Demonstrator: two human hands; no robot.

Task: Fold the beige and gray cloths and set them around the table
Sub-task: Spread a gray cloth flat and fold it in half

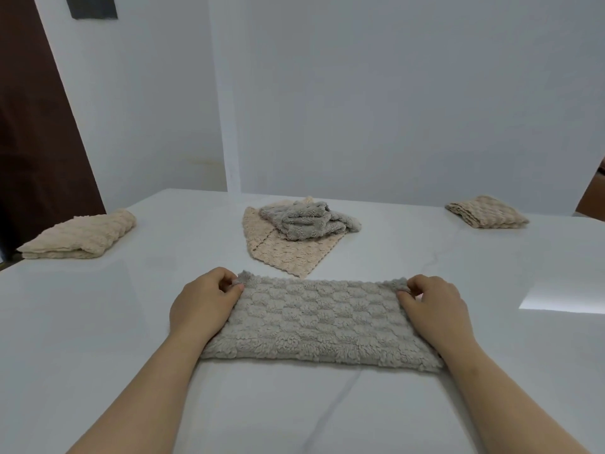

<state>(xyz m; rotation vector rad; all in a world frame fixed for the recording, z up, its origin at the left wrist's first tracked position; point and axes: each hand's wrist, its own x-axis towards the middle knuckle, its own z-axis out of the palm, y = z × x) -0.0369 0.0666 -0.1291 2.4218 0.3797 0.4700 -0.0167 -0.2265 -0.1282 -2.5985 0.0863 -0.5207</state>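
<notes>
White marble-look table [98, 322], plain wall behind. Gray cloth [319, 326] lies folded once at near edge, long axis left-right. Left hand [203, 306] and right hand [435, 306] each pinch a far corner. 2 beige cloths already placed. Next, likely: fold end over end, corners matched.

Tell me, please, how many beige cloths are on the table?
3: the left beige cloth folded near the left edge, the right beige cloth folded far right, the middle beige cloth lying flat under a crumpled gray cloth, which may hide more.
</notes>
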